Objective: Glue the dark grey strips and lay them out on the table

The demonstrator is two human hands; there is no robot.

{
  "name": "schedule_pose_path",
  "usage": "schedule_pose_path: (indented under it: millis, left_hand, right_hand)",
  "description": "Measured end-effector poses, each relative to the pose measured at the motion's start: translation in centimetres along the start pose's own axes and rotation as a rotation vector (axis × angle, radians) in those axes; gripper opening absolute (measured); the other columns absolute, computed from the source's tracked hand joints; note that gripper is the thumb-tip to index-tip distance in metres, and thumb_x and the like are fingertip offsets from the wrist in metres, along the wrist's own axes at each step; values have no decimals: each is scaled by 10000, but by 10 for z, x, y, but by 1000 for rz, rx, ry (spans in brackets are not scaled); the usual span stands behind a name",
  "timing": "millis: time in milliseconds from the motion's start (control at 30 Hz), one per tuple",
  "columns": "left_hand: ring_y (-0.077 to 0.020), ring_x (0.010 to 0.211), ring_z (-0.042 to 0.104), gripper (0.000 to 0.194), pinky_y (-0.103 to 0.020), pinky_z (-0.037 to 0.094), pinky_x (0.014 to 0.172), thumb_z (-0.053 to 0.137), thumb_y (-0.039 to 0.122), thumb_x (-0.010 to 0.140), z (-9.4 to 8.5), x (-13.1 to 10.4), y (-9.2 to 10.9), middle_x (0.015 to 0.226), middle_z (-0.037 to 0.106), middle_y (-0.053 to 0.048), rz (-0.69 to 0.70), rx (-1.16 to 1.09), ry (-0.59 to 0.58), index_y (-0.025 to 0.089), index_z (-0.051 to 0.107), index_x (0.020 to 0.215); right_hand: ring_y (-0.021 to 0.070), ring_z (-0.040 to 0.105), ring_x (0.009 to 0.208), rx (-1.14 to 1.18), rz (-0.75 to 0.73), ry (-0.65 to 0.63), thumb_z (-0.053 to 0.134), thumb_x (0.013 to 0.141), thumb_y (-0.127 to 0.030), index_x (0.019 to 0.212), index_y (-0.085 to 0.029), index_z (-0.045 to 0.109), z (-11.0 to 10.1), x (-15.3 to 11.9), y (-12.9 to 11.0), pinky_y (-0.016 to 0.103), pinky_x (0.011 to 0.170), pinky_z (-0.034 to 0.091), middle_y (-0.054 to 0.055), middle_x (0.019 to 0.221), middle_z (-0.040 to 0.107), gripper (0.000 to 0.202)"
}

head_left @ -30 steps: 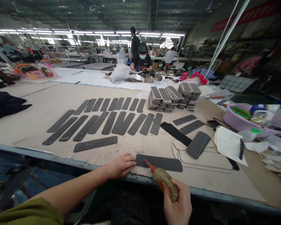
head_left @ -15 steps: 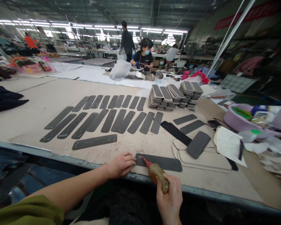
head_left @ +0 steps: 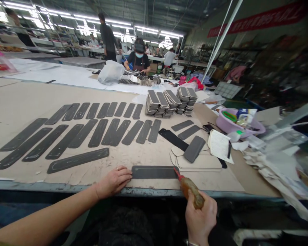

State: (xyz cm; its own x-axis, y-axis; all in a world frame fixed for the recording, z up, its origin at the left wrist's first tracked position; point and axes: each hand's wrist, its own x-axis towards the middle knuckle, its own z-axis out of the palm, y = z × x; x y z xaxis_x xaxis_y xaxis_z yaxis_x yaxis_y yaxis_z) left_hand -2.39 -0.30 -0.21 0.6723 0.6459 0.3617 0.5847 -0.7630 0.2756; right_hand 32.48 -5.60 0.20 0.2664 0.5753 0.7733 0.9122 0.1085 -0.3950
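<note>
Your left hand (head_left: 114, 181), unclenched, touches the left end of the dark strip (head_left: 154, 173), which lies lengthwise along the near edge of the worktop (head_left: 210, 181); your right hand (head_left: 201, 213), clamped on the bottle (head_left: 190, 188), sits farther off, the red nozzle (head_left: 178, 174) at the strip's right end

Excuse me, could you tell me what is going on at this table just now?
The person's right hand holds a bottle, its red nozzle at the right end of a dark strip; a thin pale line runs along the strip. The left hand rests at the strip's left end. Beyond lie rows of similar strips, with stacked pieces beside the far row.
</note>
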Motion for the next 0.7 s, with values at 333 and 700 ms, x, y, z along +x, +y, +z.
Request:
schedule_pose_path:
  millis: [333,700]
  left_hand:
    - [-195,1005,567,232,-343,483,931,446,147,935,2,-3,1,1070,630,-110,-11,13,-3,154,640,1062]
    - [-190,943,591,223,-356,470,921,439,119,932,5,-2,0,987,672,-104,65,-3,13,120,619,1062]
  right_hand:
    - [217,557,785,163,152,-30,675,828,-416,972,-163,591,1,-7,-17,353,744,465,81,869,593,303]
    - [189,542,846,538,-4,-304,613,876,-261,1008,-163,548,39,-19,-87,325,775,460,64,910,552,176]
